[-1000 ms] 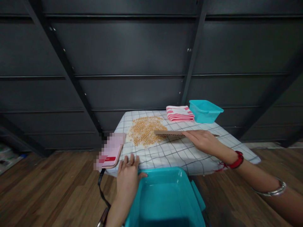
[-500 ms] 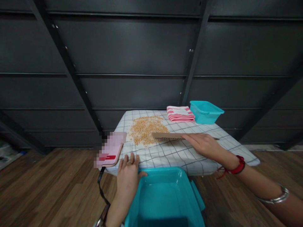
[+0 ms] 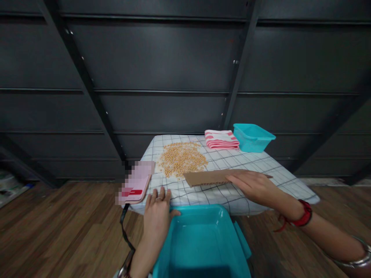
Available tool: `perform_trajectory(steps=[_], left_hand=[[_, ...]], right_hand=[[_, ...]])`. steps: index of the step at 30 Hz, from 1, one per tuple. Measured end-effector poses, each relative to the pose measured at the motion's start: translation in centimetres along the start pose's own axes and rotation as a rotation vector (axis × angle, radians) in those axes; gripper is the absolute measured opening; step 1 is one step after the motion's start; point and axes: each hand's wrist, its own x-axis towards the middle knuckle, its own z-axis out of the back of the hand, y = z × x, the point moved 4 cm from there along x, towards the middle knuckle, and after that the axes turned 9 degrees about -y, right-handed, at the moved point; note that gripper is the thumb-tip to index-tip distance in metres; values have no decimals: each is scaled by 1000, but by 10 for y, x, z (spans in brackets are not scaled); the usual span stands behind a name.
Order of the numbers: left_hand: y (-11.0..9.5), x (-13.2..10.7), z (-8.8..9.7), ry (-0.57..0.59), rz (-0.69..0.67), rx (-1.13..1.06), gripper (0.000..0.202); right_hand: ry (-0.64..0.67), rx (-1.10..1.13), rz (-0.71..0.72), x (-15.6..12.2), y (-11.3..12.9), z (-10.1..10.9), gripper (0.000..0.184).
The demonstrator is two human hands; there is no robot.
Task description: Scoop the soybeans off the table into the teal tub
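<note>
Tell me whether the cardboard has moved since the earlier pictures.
Yes: the cardboard in the right hand has moved toward the person, farther from the folded towel, and its broad face shows more.

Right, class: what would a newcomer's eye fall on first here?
Probably the yellow beans spread on the checked cloth, left of the folded towel. Next, the big teal tub at the cloth's near edge, and the brown cardboard in the right hand, beside the beans.

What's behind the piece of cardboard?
Yellow beans on the checked cloth show just beyond the cardboard. Whatever lies right under it is covered.
</note>
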Motion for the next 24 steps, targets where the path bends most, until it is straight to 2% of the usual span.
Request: perform_trajectory(steps=[5,8,18,21,24], left_hand=[[0,0,0,-2,8,5,55],[0,0,0,-11,7,5,54],[0,0,0,-48,-8,6,50],[0,0,-1,-36,2,-3,51],[1,0,-1,-31,4,-9,53]], right_hand=[[33,-107,-48,2,-13,-15,32],[58,-89,-37,0,-13,-22,31],[88,67,-31,-4,11,2,36],[45,46,-26,2,8,5,33],[-1,-62,-20,6,-1,-1,29]])
